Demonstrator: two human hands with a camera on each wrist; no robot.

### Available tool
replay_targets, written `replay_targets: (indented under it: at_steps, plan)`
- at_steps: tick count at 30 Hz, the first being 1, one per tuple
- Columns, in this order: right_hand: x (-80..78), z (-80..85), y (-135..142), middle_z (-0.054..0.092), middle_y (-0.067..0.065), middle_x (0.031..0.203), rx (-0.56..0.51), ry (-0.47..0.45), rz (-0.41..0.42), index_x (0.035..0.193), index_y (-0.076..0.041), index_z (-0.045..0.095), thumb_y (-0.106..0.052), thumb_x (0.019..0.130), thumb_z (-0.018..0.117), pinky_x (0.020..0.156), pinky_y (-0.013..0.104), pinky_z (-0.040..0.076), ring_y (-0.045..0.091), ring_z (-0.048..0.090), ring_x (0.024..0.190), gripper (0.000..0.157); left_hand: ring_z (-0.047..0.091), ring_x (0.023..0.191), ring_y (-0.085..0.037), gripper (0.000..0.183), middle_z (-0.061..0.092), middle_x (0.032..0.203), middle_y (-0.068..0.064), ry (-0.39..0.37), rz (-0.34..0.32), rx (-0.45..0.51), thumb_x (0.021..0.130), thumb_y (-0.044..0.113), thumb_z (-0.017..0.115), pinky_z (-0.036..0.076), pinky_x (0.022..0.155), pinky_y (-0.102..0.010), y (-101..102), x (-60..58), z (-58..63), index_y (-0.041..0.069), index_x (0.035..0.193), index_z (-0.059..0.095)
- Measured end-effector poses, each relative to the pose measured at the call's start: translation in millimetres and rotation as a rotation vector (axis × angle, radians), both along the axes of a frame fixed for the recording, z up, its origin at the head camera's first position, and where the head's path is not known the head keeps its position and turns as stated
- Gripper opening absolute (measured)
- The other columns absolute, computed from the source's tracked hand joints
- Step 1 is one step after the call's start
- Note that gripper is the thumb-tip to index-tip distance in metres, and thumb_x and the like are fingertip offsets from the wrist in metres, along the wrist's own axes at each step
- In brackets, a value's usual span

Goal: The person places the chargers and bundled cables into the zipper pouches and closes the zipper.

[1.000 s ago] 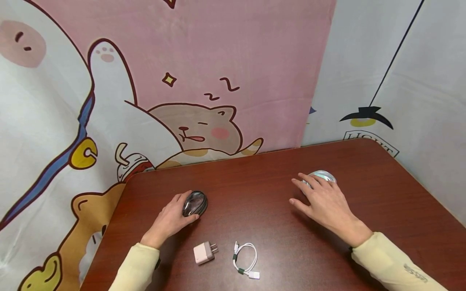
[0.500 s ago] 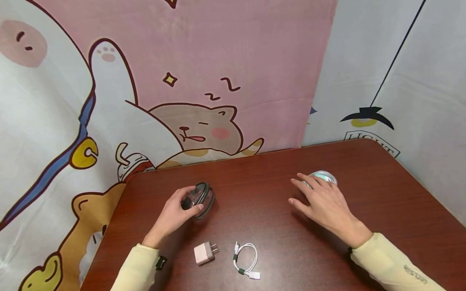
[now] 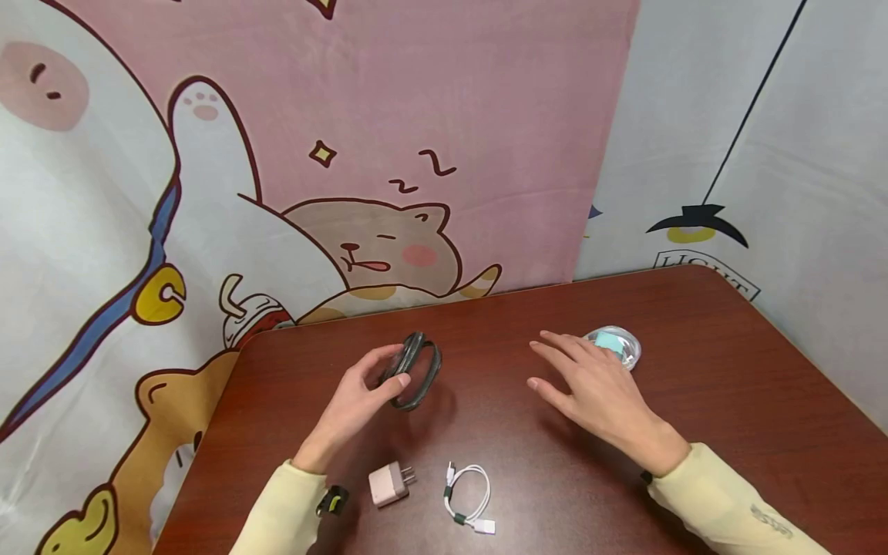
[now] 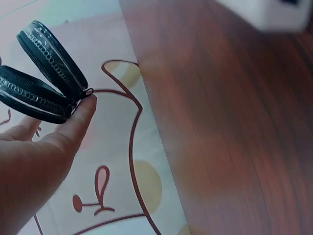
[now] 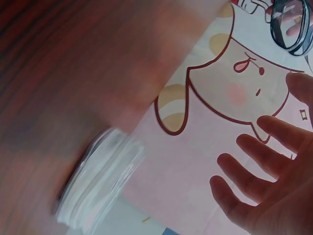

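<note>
My left hand (image 3: 354,405) grips a small round clear case with black zippered edges (image 3: 411,356), thumb on the near side and fingers on the far side. The case gapes like a clamshell, raised off the table. In the left wrist view its two black halves (image 4: 54,58) spread apart from a hinge near a fingertip. My right hand (image 3: 597,385) hovers with fingers spread and nothing in them. Just behind it lies a round clear case with a whitish rim (image 3: 631,343) and a teal piece inside; the right wrist view shows this case (image 5: 100,178) from its side.
A pale pink plug-in charger (image 3: 390,484) and a white cable coiled in a loop (image 3: 484,526) lie at the front of the brown table (image 3: 499,331). A cartoon-printed cloth (image 3: 527,154) hangs right behind the table's far edge.
My left hand has lifted the black-edged case and carried it to the right; it went from closed to gaping. My right hand has shifted slightly left, uncovering more of the whitish-rimmed case.
</note>
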State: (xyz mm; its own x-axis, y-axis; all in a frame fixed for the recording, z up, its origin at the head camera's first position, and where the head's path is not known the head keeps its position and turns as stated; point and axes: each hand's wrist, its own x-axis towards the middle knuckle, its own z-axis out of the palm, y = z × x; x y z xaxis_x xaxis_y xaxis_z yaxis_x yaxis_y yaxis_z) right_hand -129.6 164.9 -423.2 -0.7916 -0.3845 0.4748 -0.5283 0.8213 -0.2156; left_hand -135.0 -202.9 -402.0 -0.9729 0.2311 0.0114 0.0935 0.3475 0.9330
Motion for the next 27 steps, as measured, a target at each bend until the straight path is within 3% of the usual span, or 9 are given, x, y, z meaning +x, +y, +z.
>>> replay_targets:
  at_steps: [7, 10, 16, 19, 23, 27]
  plan:
    - [2.9, 4.0, -17, 0.057, 0.011, 0.148, -0.045, -0.007, 0.115, 0.142, -0.012, 0.063, -0.043, 0.094, 0.073, 0.100, 0.061, 0.047, 0.036, 0.056, 0.131, 0.058, 0.062, 0.125, -0.026, 0.045, 0.063, 0.138, -0.010, -0.015, -0.017, 0.078, 0.100, 0.023, 0.069, 0.051, 0.097, -0.035, 20, 2.1, 3.7, 0.015, 0.143, 0.058]
    - [3.3, 4.6, -25, 0.055, 0.008, 0.151, -0.052, 0.004, 0.182, 0.144, -0.013, 0.061, -0.042, 0.095, 0.072, 0.102, 0.059, 0.047, 0.034, 0.054, 0.134, 0.058, 0.063, 0.124, -0.029, 0.044, 0.063, 0.139, -0.010, -0.025, -0.019, 0.118, 0.101, 0.023, 0.067, 0.052, 0.097, -0.037, 26, 1.6, 3.1, 0.013, 0.143, 0.059]
    - [3.7, 6.3, -41, 0.047, 0.006, 0.158, -0.030, 0.006, 0.279, 0.151, -0.016, 0.054, -0.046, 0.100, 0.065, 0.104, 0.056, 0.045, 0.031, 0.047, 0.142, 0.060, 0.068, 0.111, -0.026, 0.045, 0.063, 0.135, -0.018, -0.089, -0.028, 0.213, 0.104, 0.025, 0.062, 0.054, 0.097, -0.049, 34, 1.0, 2.4, 0.007, 0.144, 0.057]
    - [3.1, 7.0, -48, 0.044, 0.005, 0.161, -0.020, 0.007, 0.300, 0.154, -0.018, 0.050, -0.047, 0.101, 0.064, 0.104, 0.056, 0.045, 0.031, 0.047, 0.143, 0.063, 0.067, 0.111, -0.028, 0.047, 0.063, 0.133, -0.024, -0.128, -0.032, 0.258, 0.105, 0.027, 0.059, 0.053, 0.098, -0.053, 37, 0.6, 1.9, 0.004, 0.146, 0.054]
    - [1.4, 6.9, -55, 0.043, 0.005, 0.162, -0.020, 0.023, 0.313, 0.157, -0.020, 0.046, -0.045, 0.100, 0.066, 0.102, 0.055, 0.046, 0.032, 0.048, 0.142, 0.065, 0.062, 0.120, -0.039, 0.050, 0.061, 0.134, -0.025, -0.162, -0.037, 0.293, 0.106, 0.031, 0.056, 0.054, 0.098, -0.049, 39, 0.7, 1.6, 0.003, 0.148, 0.051]
    - [0.6, 6.8, -58, 0.042, 0.005, 0.162, -0.020, 0.038, 0.311, 0.159, -0.022, 0.042, -0.046, 0.101, 0.064, 0.102, 0.054, 0.046, 0.031, 0.048, 0.142, 0.066, 0.059, 0.123, -0.042, 0.051, 0.061, 0.132, -0.025, -0.162, -0.028, 0.297, 0.106, 0.033, 0.056, 0.054, 0.097, -0.045, 41, 1.3, 0.5, 0.004, 0.148, 0.051]
